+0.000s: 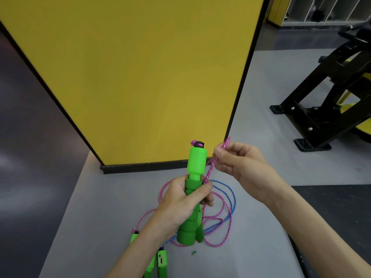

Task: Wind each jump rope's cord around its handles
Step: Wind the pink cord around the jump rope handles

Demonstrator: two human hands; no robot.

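Observation:
My left hand (185, 201) grips a bright green jump rope handle (195, 163), held upright with its black cap at the top. A pink cord (212, 165) runs from under my left thumb up to my right hand (236, 163), which pinches it just right of the handle's top. More of the pink cord (218, 219) lies in loose loops on the grey floor below, tangled with a blue cord (230, 197). Other green handles (162, 263) lie on the floor by my left forearm.
A yellow panel with a black base (140, 77) stands straight ahead. A black and yellow exercise machine frame (325, 109) is bolted to the floor on the right. Dark flooring borders the grey mat (100, 217) at left and right.

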